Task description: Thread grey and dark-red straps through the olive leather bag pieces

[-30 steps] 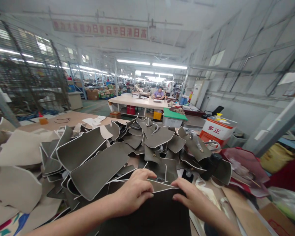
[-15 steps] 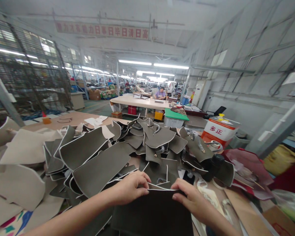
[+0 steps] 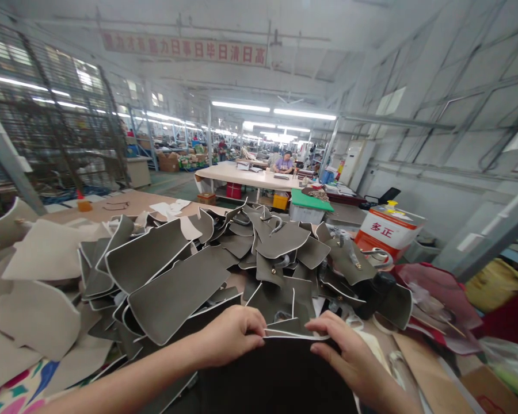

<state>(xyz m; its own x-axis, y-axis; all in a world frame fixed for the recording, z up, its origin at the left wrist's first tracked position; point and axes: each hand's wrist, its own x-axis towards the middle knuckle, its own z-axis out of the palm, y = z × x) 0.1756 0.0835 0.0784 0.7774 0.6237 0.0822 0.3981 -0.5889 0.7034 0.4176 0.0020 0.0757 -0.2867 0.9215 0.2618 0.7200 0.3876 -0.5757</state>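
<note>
A dark bag panel (image 3: 285,376) with a pale trimmed edge stands close in front of me, its lower part running out of view. My left hand (image 3: 235,336) pinches its top edge near the left corner, thumb on the near side. At the right end of that edge, my right hand (image 3: 345,353) has thumb and fingers closed around it. A second pale edge shows just behind the first, between the hands. Beyond them lies a heap of dark olive bag pieces (image 3: 179,293), some with metal fittings and plastic-wrapped handles.
Beige panels (image 3: 38,247) are piled at the left. An orange-and-white can (image 3: 384,230) with a yellow cap stands behind the heap at right, near a dark red bag (image 3: 435,299). Farther off, a person (image 3: 284,163) sits at a long table (image 3: 228,177).
Both hands have shifted slightly to the right and down along with the panel. The gap between the two pale edges looks a little wider. The view has moved slightly.
</note>
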